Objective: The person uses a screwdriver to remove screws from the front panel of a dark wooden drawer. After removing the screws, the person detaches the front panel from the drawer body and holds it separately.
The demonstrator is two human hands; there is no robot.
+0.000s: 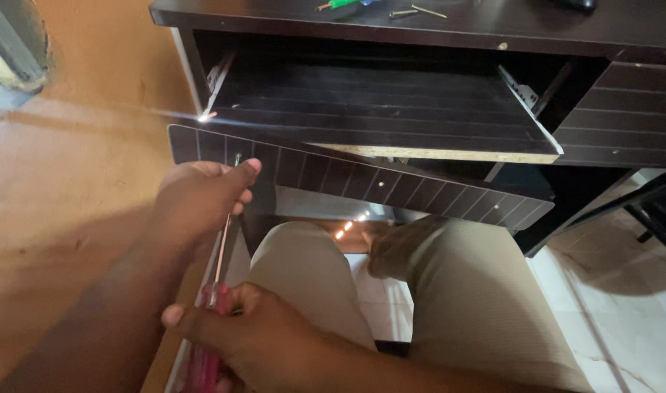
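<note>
A long dark wooden drawer front panel (391,191) with grooved lines lies tilted across my knees, below the open drawer. My left hand (202,198) grips the panel's left end, thumb pressed on its face. A screwdriver with a thin metal shaft (222,251) and a clear red handle (200,364) runs up under that hand; its tip sits at a small metal fitting (237,157) near the panel's top edge. My right hand (238,331) is closed around the handle, low in the view.
A dark desk (493,29) stands ahead with its fronts-less drawer tray (376,109) pulled out. On the desktop lie a green-handled tool (338,4) and loose screws (413,12). An orange wall is on the left, a dark chair frame (656,211) and white floor tiles on the right.
</note>
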